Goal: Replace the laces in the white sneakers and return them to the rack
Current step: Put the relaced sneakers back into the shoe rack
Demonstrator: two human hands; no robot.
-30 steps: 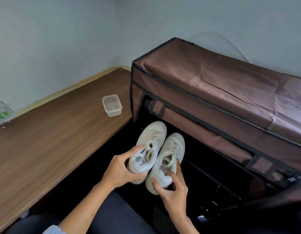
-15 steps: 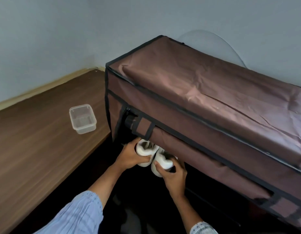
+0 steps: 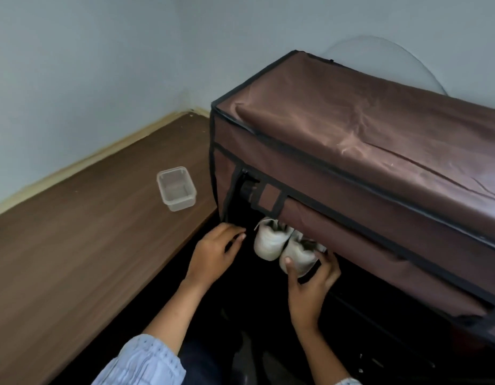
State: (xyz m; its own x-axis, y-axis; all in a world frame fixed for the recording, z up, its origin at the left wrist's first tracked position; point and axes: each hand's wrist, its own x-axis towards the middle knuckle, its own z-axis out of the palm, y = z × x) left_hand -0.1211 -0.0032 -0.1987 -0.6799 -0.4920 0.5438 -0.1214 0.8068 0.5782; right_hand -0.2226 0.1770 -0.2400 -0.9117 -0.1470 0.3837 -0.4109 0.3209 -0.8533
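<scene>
Here the step in hand looks like the last one: seating the pair of white sneakers (image 3: 285, 245) on a shelf inside the brown fabric rack (image 3: 365, 162). Both shoes sit heel-out under the rolled-up front flap (image 3: 379, 234), side by side and touching, their toes hidden in the dark interior.

The right hand (image 3: 310, 284) is at the heel of the nearer shoe, thumb laid on the heel and the other fingers reaching under the sole, so it appears to hold that shoe loosely. The left hand (image 3: 215, 254) is just beside the other shoe, not touching it, fingers relaxed and gently curved, holding nothing; its fingertips lie near the rack's black corner edge.

To finish well, I judge the right hand should push the heel straight away from the body, level, until both heels line up. The shelf itself is not visible, so feel matters more than sight: press lightly and stop once the sole rests flat. The left hand could steady the neighbouring heel so the pair does not skew. The flap hangs just above the fingers and could snag a knuckle. A clear plastic container (image 3: 176, 188) stands on the wooden surface (image 3: 74, 245) beyond the left hand, well apart.
</scene>
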